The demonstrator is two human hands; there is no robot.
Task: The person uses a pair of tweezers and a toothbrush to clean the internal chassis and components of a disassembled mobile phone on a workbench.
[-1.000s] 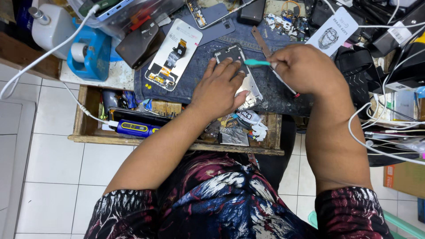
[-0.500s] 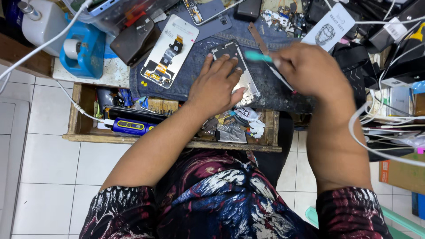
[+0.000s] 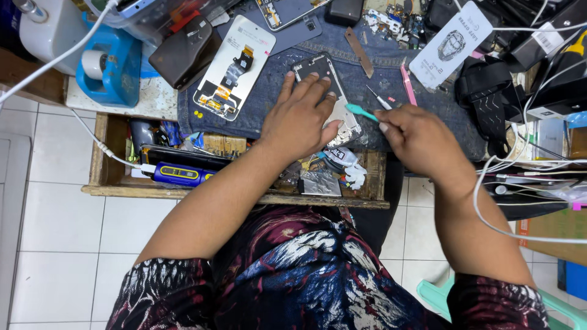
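Note:
My left hand [image 3: 304, 113] lies flat on an opened phone frame [image 3: 320, 68] that rests on a blue denim cloth [image 3: 379, 73], fingers spread over its lower half. My right hand [image 3: 419, 137] is closed on a thin tool with a teal handle [image 3: 361, 112], whose tip points at the frame's right edge beside my left thumb. A second opened phone with a white back and exposed flex cable [image 3: 235, 67] lies to the left on the cloth.
An open wooden drawer [image 3: 110, 177] below the bench holds a blue and yellow tool [image 3: 177, 175] and small parts. A blue tape dispenser [image 3: 110, 67], a dark phone case [image 3: 183, 52], pink tweezers [image 3: 407, 84], white cables [image 3: 489, 183] and boxes crowd the bench.
My right hand has dropped lower and toward me with the teal tool, now level with my left thumb. My left hand stays on the phone frame. The camera view shifted slightly.

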